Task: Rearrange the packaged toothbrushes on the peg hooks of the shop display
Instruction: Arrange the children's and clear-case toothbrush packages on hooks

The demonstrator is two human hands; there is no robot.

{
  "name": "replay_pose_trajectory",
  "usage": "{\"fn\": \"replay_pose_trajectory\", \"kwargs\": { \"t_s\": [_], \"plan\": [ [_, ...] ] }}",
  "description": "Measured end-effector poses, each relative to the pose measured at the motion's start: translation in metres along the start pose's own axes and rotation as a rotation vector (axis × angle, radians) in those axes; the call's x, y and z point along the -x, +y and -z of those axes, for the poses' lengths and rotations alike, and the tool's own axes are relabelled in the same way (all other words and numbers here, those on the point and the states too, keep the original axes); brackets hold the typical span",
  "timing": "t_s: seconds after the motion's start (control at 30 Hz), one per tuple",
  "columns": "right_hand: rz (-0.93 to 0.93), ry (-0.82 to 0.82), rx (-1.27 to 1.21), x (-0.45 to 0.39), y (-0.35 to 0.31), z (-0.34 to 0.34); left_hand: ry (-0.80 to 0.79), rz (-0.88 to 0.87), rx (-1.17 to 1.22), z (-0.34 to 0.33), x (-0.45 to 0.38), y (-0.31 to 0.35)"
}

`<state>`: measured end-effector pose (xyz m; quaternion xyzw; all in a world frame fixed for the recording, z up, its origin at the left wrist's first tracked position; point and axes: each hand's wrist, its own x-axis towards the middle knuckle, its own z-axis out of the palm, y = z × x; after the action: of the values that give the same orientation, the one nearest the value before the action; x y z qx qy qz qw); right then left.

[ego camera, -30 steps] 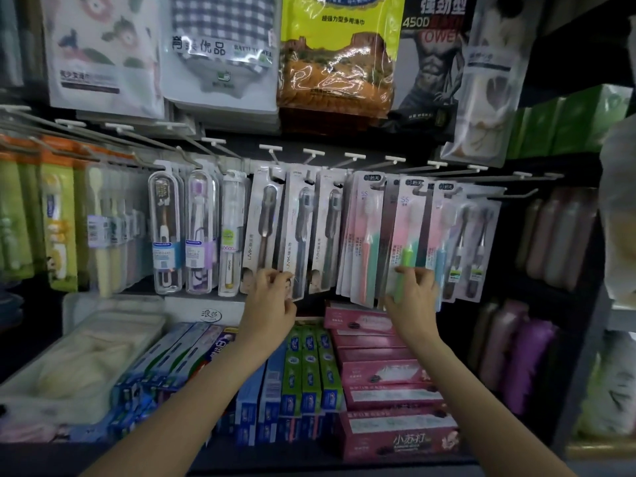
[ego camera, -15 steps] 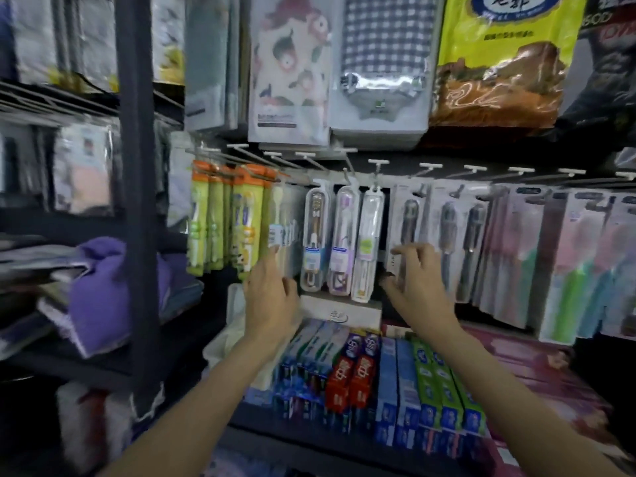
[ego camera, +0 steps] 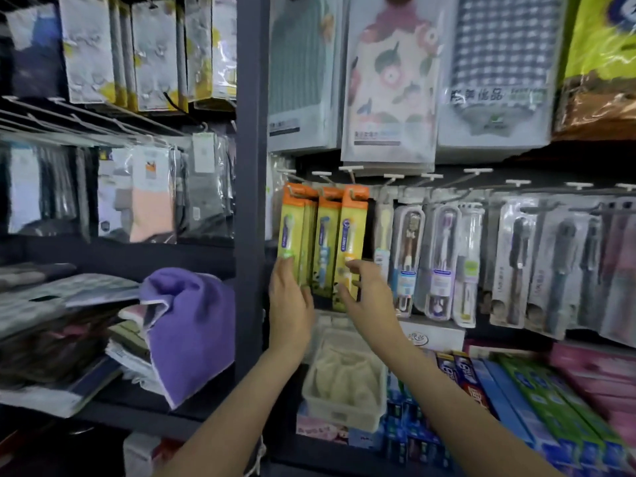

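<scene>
Hands up at the far left end of the toothbrush row now. The left hand (ego camera: 290, 297) reaches to the outermost yellow pack (ego camera: 290, 232), fingers fairly straight against its lower edge, and whether it actually pinches the card I can't tell. The right hand (ego camera: 366, 294) is at the third yellow pack (ego camera: 351, 242), fingers curled at its lower part, thumb near the front, looking like a light pinch (motion blur makes that a judgement, not a certainty). Between them hangs another yellow pack (ego camera: 325, 242), untouched. All three dangle from the peg hooks (ego camera: 351, 172) by orange header cards, just beside the dark shelf post (ego camera: 251, 187).

Risks from here: lift a pack off at an angle and the punched hole could snag on the upturned hook tip, tearing the card. Tugging the front pack may drag those behind it forward, and a loose one would drop into the white bin (ego camera: 344, 407) below. The clear-cased brushes (ego camera: 407, 256) hang close by and could get knocked swinging.
</scene>
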<state>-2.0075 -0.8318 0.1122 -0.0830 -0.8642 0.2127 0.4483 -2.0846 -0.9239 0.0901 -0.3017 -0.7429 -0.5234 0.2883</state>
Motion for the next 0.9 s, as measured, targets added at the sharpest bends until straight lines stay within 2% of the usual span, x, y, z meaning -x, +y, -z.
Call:
{"fn": "replay_pose_trajectory", "kwargs": {
  "t_s": [0.17,0.3,0.43,0.53,0.73,0.9],
  "plan": [
    [0.056,0.0,0.123,-0.015,-0.005,-0.021,0.039,0.002,-0.01,-0.005,-0.02,-0.007],
    [0.059,0.046,0.109,-0.02,-0.004,-0.023,0.094,0.004,0.076,-0.016,-0.036,-0.013],
    [0.119,-0.061,0.124,-0.028,-0.005,-0.021,0.122,0.045,0.101,-0.023,-0.044,-0.016],
    [0.061,-0.102,0.118,-0.035,-0.002,-0.025,0.131,0.078,0.095,-0.024,-0.046,-0.017],
    [-0.039,-0.029,0.035,-0.045,0.002,-0.036,0.096,0.085,0.114,-0.023,-0.052,-0.023],
    [0.012,0.013,-0.057,-0.067,-0.025,-0.041,0.087,0.045,0.175,-0.026,-0.056,-0.028]
  ]
}}
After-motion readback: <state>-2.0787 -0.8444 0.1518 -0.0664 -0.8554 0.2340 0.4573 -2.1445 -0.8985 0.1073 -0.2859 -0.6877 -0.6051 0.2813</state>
